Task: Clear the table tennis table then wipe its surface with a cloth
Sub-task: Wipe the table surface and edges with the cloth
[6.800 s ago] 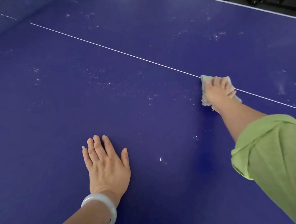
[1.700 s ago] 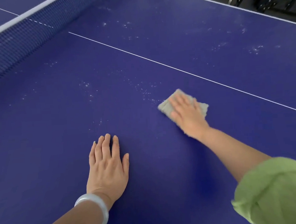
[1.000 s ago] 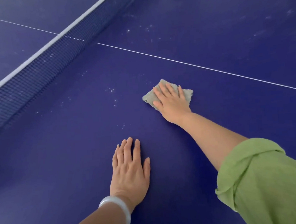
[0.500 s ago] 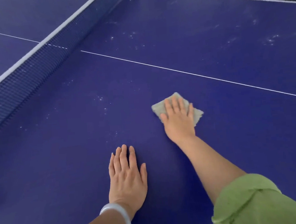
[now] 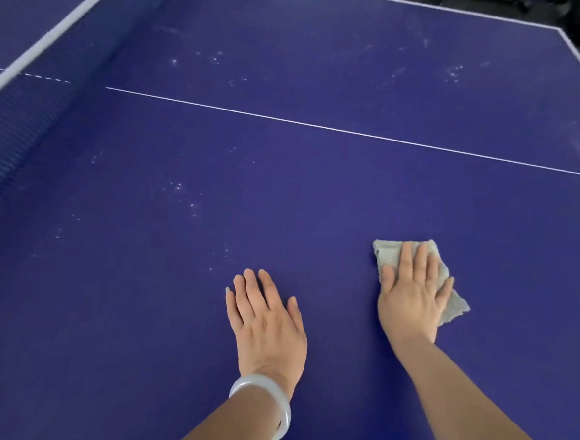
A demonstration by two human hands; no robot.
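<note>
Cloth (image 5: 387, 253) slid nearer, flat beneath right fingers (image 5: 406, 260).

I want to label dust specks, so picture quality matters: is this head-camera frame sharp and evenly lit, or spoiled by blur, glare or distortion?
Head view: soft, even light, no glare on the table; only faint shadows by the left hand and right hand; hands, cloth and specks read clearly; the net is smeared; edges bow slightly near the far corner.
</note>
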